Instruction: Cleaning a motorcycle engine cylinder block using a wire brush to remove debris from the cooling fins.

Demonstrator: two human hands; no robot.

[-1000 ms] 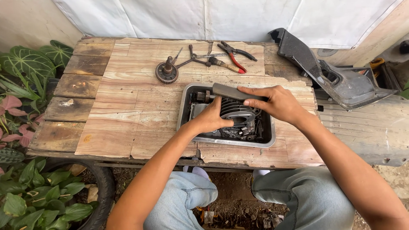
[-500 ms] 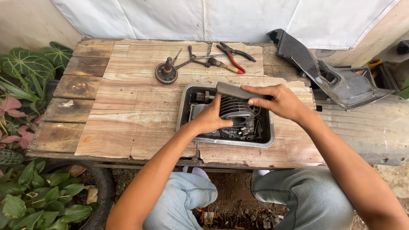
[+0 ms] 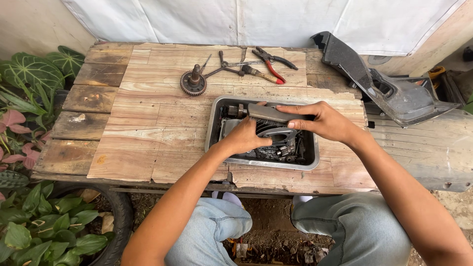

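— What sits at the far left?

— Green and pink leafy plants (image 3: 29, 93) beside the wooden table (image 3: 148, 128), and a black tyre (image 3: 118, 212) under its near corner.

— And on the boards?

— Toward the back a rusty gear on a shaft (image 3: 192, 82), then a small scatter of hand tools (image 3: 231, 66), the red-handled pliers (image 3: 270, 61) rightmost.

— Where are the hands?

— Both over the metal tray (image 3: 213, 129) of oily engine parts at the table's near edge. The left hand (image 3: 245, 137) reaches down into it, fingers curled on the parts; what exactly they grip is hidden. The right hand (image 3: 325, 122) has its fingers clamped along a grey bar-shaped part (image 3: 266, 113), held level just above the tray, with a round finned piece (image 3: 276, 134) below it.

— Further right?

— A dark plastic cover (image 3: 389, 88) lying on the table's right end.
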